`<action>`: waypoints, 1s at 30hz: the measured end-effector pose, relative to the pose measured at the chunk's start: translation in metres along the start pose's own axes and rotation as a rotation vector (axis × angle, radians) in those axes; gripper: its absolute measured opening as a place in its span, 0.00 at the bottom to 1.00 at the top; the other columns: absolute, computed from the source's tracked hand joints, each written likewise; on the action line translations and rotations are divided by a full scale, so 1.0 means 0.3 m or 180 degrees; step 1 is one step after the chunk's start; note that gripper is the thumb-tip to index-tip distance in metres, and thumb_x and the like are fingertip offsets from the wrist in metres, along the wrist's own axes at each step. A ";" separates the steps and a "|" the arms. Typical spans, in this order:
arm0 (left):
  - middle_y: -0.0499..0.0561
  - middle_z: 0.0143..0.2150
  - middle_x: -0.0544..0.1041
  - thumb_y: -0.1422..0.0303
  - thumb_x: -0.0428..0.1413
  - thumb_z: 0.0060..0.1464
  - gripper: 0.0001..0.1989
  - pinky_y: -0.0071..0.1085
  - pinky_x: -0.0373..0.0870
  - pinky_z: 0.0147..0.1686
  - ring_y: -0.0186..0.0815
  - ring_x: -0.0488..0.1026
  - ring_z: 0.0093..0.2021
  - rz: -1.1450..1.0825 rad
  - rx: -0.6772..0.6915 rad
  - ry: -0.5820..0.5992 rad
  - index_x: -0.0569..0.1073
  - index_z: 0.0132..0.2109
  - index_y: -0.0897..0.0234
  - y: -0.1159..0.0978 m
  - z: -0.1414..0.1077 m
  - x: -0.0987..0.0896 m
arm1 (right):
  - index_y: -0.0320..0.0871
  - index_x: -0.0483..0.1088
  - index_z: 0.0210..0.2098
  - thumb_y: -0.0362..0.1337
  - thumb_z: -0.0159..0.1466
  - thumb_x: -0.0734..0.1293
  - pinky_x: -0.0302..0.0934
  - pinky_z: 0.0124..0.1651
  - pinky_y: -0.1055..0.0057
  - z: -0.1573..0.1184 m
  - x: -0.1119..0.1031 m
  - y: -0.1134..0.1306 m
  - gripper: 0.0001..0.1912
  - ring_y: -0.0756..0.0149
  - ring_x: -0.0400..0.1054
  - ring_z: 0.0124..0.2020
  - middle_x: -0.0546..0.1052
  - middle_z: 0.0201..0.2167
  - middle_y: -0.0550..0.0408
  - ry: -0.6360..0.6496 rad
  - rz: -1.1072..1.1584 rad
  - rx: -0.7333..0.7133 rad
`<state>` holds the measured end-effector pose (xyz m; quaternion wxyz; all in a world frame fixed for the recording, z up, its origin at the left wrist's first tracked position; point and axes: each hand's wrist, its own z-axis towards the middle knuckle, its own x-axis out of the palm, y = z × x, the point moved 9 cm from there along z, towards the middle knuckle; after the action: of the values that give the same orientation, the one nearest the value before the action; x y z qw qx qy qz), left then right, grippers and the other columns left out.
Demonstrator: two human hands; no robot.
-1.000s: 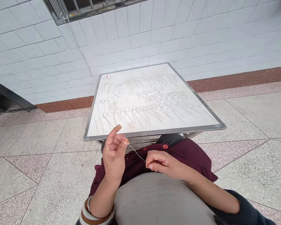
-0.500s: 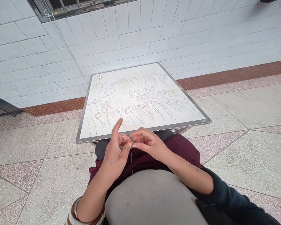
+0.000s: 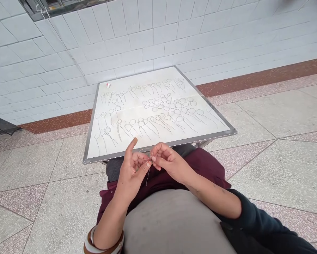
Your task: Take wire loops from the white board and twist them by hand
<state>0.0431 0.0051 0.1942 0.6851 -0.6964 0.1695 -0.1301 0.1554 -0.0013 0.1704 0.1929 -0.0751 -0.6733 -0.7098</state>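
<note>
Over my lap, just off the near edge of the table, my left hand (image 3: 134, 169) pinches a thin wire (image 3: 147, 177) between thumb and fingers, its index finger pointing up and away. The wire's loose end hangs down below the thumb, and part of it curves above the fingers. My right hand (image 3: 166, 160) meets it fingertip to fingertip, thumb and index finger closed on the same wire. A bit of green shows near the left fingers, too small to name. Rows of wire loops with tails (image 3: 179, 119) lie on the white table (image 3: 130, 114) beyond my hands.
Small closed wire rings (image 3: 178, 104) are grouped near the table's middle. A small red-and-white object (image 3: 108, 85) sits at its far left corner. The table has a grey metal edge (image 3: 158, 147) and stands against a white tiled wall (image 3: 137, 49). Speckled floor (image 3: 73, 165) surrounds it.
My right fingers have closed in on the wire beside the left thumb. The hanging wire end is shorter and swings slightly left. The view has shifted a little.
</note>
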 end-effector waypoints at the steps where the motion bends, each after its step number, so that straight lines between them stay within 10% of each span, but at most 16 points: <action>1: 0.47 0.37 0.74 0.65 0.57 0.59 0.37 0.34 0.66 0.44 0.33 0.71 0.38 -0.0034 -0.0002 0.0011 0.48 0.69 0.52 0.009 -0.004 0.005 | 0.44 0.65 0.36 0.35 0.64 0.67 0.55 0.28 0.75 0.000 -0.005 -0.001 0.05 0.76 0.58 0.23 0.66 0.28 0.62 -0.0067 0.0051 -0.0008; 30: 0.46 0.29 0.75 0.70 0.59 0.56 0.36 0.24 0.65 0.29 0.27 0.68 0.26 -0.1677 -0.0842 0.0087 0.55 0.68 0.57 0.123 -0.011 0.077 | 0.45 0.62 0.37 0.40 0.65 0.67 0.65 0.34 0.69 -0.021 0.019 0.010 0.09 0.71 0.69 0.26 0.71 0.25 0.63 0.0432 0.0375 0.0158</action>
<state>0.0606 -0.0077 0.1562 0.5287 -0.7978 0.0075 -0.2897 0.1521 -0.0085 0.1748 0.2813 -0.0615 -0.6705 -0.6837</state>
